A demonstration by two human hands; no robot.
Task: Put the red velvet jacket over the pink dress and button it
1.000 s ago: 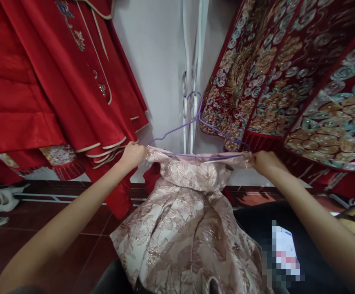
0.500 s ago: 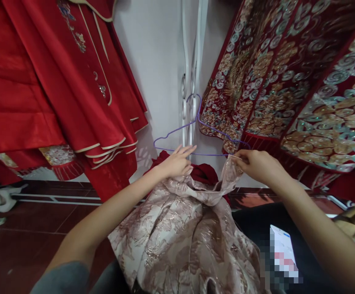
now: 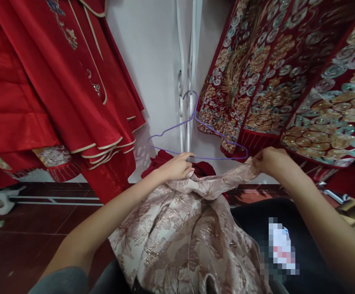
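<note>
A pale pink brocade garment [image 3: 177, 228] with a shiny leaf pattern lies gathered over my lap. My left hand [image 3: 179, 167] is closed on its upper edge, close to the lower bar of a purple wire hanger [image 3: 216, 130]; whether the fingers also grip that bar I cannot tell. Off to the right, my right hand [image 3: 269, 163] pinches the end of the garment's band, which is stretched between both hands. The hanger is upright beyond the hands, its hook against white metal scrollwork. Dark red fabric [image 3: 206, 168] bunches behind the brocade.
Red robes with cream piping [image 3: 73, 90] hang at left, and a red skirt with gold and silver embroidery [image 3: 272, 81] hangs at right. A lit phone [image 3: 283, 245], partly pixelated, rests on my dark-clothed leg. White shoes [image 3: 1, 202] and a white rail [image 3: 58, 200] are at left.
My right hand has moved right with the band's end, so the band is now straighter. The fingers of my left hand have curled in more. The view has shifted slightly.
</note>
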